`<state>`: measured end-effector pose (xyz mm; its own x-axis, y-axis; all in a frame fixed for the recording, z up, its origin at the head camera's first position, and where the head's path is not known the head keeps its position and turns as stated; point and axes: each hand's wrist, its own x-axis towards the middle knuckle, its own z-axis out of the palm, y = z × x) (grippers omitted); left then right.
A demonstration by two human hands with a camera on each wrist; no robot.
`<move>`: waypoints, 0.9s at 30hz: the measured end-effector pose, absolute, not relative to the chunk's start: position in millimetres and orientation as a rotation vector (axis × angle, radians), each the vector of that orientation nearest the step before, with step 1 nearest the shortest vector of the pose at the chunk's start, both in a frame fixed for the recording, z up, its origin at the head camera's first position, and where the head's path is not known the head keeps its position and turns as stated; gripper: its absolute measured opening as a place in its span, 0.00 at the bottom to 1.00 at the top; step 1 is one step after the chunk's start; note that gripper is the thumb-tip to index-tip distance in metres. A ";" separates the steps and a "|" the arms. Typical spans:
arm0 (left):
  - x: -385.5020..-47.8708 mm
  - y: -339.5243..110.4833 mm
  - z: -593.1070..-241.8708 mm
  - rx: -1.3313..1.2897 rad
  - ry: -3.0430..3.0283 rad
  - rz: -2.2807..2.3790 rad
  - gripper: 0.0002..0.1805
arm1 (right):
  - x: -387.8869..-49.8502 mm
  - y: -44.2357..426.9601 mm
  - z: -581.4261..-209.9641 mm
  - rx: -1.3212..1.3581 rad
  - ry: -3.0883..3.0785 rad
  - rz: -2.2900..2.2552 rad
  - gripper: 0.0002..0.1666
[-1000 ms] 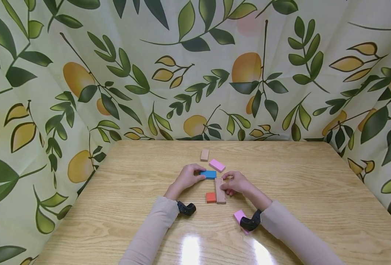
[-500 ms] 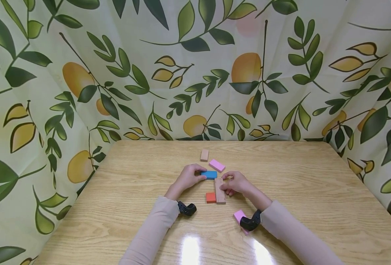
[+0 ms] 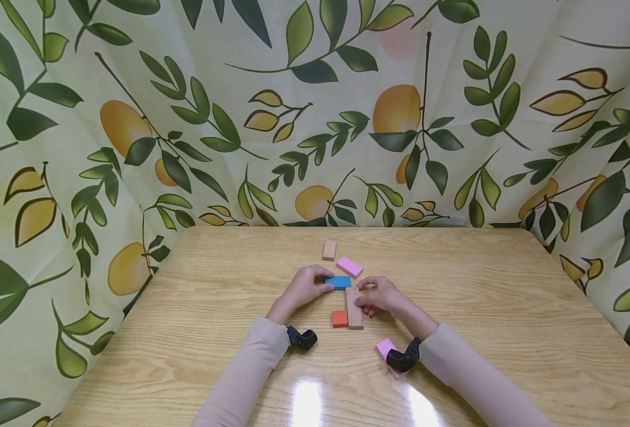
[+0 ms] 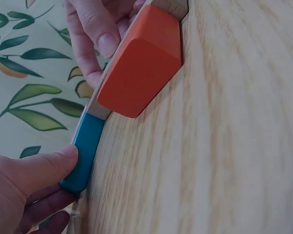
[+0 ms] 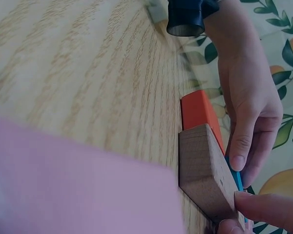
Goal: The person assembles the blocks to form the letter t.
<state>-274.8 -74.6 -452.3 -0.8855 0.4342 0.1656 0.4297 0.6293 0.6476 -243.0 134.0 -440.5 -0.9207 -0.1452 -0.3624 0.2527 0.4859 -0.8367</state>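
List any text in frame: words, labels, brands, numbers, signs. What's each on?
No readable text in any view.
Blue block, orange-red block, pink block: no lettering on the faces that show.
Long wooden block: tiny dark specks, too small to make out.
Black wrist devices: any marking is too small to read.
Backdrop cloth: printed leaves and fruit, no lettering seen.
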 end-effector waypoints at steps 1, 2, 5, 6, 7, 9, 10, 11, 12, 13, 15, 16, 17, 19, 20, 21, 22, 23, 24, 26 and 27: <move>-274.6 -74.6 -452.4 0.745 2.830 1.117 0.14 | -242.7 134.0 -440.2 0.094 2.348 -1.417 0.22; -274.7 -74.6 -452.6 0.745 2.830 1.116 0.14 | -242.6 134.0 -440.0 0.093 2.349 -1.414 0.22; -274.9 -74.5 -453.1 0.746 2.833 1.112 0.14 | -242.0 134.1 -439.9 0.092 2.348 -1.416 0.22; -275.0 -74.5 -453.1 0.745 2.832 1.112 0.14 | -242.0 134.0 -439.9 0.092 2.347 -1.418 0.22; -275.1 -74.4 -453.2 0.743 2.832 1.112 0.14 | -242.1 134.0 -440.2 0.087 2.348 -1.416 0.22; -275.4 -74.1 -453.2 0.743 2.834 1.115 0.14 | -242.7 133.8 -440.5 0.085 2.352 -1.418 0.22; -275.5 -73.9 -453.0 0.739 2.832 1.120 0.13 | -243.2 133.7 -440.7 0.087 2.354 -1.419 0.22; -275.6 -73.7 -452.8 0.737 2.832 1.122 0.13 | -243.6 133.7 -440.9 0.087 2.354 -1.421 0.22; -275.5 -73.7 -452.4 0.738 2.832 1.121 0.13 | -244.1 133.7 -441.0 0.086 2.355 -1.420 0.22; -275.4 -73.7 -452.0 0.738 2.833 1.121 0.13 | -244.7 133.8 -441.3 0.085 2.356 -1.421 0.22; -275.2 -73.5 -451.4 0.741 2.836 1.116 0.13 | -245.3 134.0 -441.3 0.087 2.352 -1.426 0.22; -275.0 -73.5 -451.1 0.744 2.839 1.111 0.13 | -245.6 134.2 -441.4 0.086 2.350 -1.424 0.22; -274.9 -73.5 -450.9 0.748 2.842 1.103 0.13 | -245.7 134.3 -441.4 0.086 2.349 -1.424 0.22; -274.6 -73.5 -450.7 0.757 2.845 1.089 0.13 | -246.0 134.6 -441.8 0.081 2.351 -1.423 0.23; -274.6 -73.4 -450.6 0.758 2.842 1.084 0.14 | -245.9 134.7 -441.8 0.079 2.350 -1.424 0.23; -274.3 -73.4 -450.6 0.761 2.840 1.080 0.14 | -246.0 134.9 -442.2 0.074 2.353 -1.423 0.22; -273.9 -73.5 -450.5 0.764 2.835 1.077 0.14 | -246.1 135.1 -442.3 0.071 2.353 -1.424 0.22; -273.3 -73.6 -450.3 0.769 2.829 1.074 0.15 | -246.0 135.3 -442.4 0.069 2.354 -1.426 0.22; -272.5 -73.7 -449.8 0.773 2.822 1.072 0.16 | -245.9 135.6 -442.8 0.068 2.354 -1.429 0.22; -270.6 -73.8 -448.8 0.771 2.810 1.057 0.17 | -245.7 136.3 -442.5 0.069 2.357 -1.431 0.22; -269.3 -74.0 -448.2 0.776 2.807 1.046 0.17 | -245.9 136.7 -442.4 0.070 2.359 -1.430 0.22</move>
<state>-269.3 -74.0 -448.2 -0.8732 0.4706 0.1265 0.4386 0.6458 0.6250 -245.9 136.7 -442.4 -0.9267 -0.1513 -0.3441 0.2350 0.4814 -0.8444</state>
